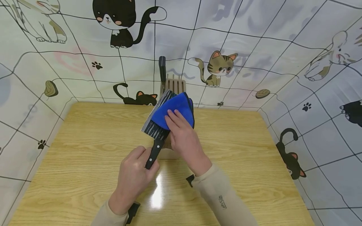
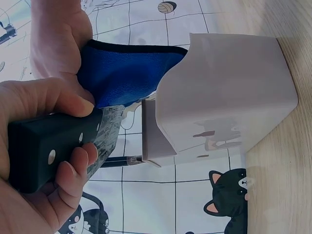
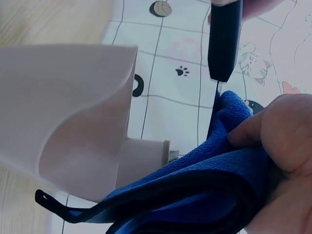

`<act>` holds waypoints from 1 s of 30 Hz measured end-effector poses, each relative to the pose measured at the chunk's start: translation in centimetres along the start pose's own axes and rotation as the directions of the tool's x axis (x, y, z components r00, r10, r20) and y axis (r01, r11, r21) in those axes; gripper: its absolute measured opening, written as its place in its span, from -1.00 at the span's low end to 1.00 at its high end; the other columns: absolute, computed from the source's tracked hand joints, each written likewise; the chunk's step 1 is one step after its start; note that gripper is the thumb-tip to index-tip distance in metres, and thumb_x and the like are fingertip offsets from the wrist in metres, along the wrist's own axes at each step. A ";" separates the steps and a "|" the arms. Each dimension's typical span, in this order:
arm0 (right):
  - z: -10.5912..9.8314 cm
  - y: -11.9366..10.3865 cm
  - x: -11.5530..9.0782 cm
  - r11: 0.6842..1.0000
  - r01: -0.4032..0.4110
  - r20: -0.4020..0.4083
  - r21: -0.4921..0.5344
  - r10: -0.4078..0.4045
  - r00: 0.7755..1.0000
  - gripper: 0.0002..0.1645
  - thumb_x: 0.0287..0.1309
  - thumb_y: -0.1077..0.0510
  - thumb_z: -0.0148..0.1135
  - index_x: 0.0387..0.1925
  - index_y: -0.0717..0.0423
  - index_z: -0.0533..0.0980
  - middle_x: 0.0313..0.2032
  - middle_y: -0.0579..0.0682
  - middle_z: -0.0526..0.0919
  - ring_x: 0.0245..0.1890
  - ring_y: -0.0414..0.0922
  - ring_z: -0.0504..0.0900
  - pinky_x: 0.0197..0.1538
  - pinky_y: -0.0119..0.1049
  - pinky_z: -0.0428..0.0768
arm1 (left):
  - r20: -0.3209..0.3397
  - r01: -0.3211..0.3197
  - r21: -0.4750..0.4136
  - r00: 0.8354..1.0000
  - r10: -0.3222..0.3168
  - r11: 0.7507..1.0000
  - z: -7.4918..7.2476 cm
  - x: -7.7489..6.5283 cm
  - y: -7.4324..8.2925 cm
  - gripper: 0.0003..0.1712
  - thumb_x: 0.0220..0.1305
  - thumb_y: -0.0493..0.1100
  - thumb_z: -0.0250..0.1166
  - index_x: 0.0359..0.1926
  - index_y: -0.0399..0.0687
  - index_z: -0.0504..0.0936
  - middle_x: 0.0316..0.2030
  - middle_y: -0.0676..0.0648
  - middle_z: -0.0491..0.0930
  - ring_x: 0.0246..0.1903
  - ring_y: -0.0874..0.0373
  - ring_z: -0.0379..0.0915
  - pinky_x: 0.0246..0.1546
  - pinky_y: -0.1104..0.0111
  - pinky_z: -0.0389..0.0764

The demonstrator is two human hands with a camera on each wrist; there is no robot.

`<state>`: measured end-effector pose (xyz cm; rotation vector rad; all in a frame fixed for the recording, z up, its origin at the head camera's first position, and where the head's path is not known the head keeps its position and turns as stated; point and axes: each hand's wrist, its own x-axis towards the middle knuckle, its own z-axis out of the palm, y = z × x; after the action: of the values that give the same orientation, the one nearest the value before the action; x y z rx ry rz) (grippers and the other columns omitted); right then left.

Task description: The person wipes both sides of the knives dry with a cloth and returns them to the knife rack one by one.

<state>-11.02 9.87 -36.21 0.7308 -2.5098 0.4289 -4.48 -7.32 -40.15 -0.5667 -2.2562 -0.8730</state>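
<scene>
My left hand [image 1: 135,172] grips the black riveted handle of a cleaver [image 1: 155,152], with the thumb along the handle in the left wrist view. The wide blade, dark with pale streaks, slants up and away over the table. A blue cloth [image 1: 175,110] with black edging is folded over part of the blade. My right hand [image 1: 185,138] holds the cloth against it, fingers laid across the top and thumb on the other side in the right wrist view. Cloth and hand hide the blade's right part.
Behind the cleaver stands a pale knife holder [image 2: 229,87], partly hidden from the head view. A black-handled utensil [image 1: 162,69] and a slotted beige part [image 1: 175,85] rise there. The wooden table [image 1: 93,141] is bordered by cat-patterned cloth walls [image 1: 254,62].
</scene>
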 end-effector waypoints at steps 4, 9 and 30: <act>-0.1 -0.7 -0.4 1.000 0.026 0.022 -0.015 -0.025 0.999 -0.53 0.21 0.35 0.18 0.18 0.22 0.51 0.24 0.13 0.49 0.32 0.08 0.38 0.35 -0.19 0.31 | 0.005 -0.001 0.003 1.000 0.001 1.000 -0.1 0.1 -0.1 -0.87 -0.11 -0.32 0.27 -0.44 -0.26 0.65 -0.59 0.01 0.40 -0.66 0.26 0.19 -0.71 0.53 0.18; -0.2 -1.7 -0.9 0.999 0.040 0.056 -0.010 -0.039 0.998 -0.53 0.22 0.31 0.21 0.18 0.20 0.51 0.25 0.11 0.49 0.33 0.06 0.38 0.36 -0.20 0.29 | 0.008 -0.007 0.007 1.000 0.007 1.000 -0.1 0.2 -0.3 -0.83 -0.11 -0.32 0.29 -0.40 -0.31 0.67 -0.59 -0.01 0.41 -0.66 0.25 0.20 -0.71 0.53 0.19; 0.5 0.4 -0.1 0.992 -0.044 0.003 0.120 0.044 0.999 -0.52 0.27 0.37 0.06 0.22 0.22 0.47 0.28 0.12 0.45 0.36 0.03 0.33 0.33 -0.20 0.32 | 0.014 -0.006 0.004 1.000 0.006 1.000 -0.2 -0.1 -0.3 -0.86 -0.10 -0.31 0.26 -0.44 -0.29 0.66 -0.61 0.01 0.38 -0.68 0.27 0.17 -0.73 0.53 0.18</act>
<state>-11.33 10.04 -36.75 0.7218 -2.5212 0.6003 -4.54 -7.69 -40.25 -0.5796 -2.2673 -0.8637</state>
